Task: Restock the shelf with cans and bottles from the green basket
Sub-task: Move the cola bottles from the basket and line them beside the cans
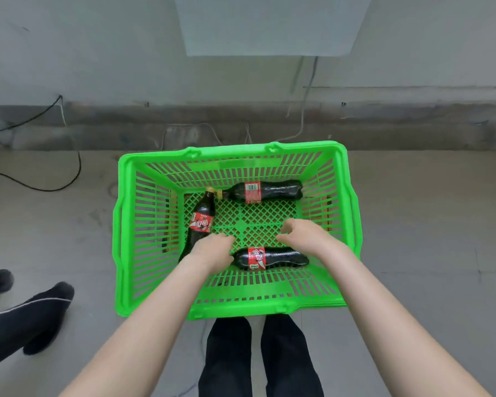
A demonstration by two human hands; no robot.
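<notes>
A green plastic basket [126,230] stands on the concrete floor below me. Three dark cola bottles with red labels lie inside: one along the far wall [262,191], one along the left wall [201,222], one near the front [272,257]. My left hand [212,250] reaches into the basket and covers the neck end of the front bottle, fingers curled over it; the grip itself is hidden. My right hand [301,233] hovers just above that bottle's base end, fingers bent and apart, holding nothing. No shelf is in view.
My own dark trouser legs [258,356] stand right behind the basket. Another person's dark shoes and leg [29,316] are at the left. Cables [55,184] run across the floor at the left and along the wall base. A pale panel [269,24] hangs on the wall ahead.
</notes>
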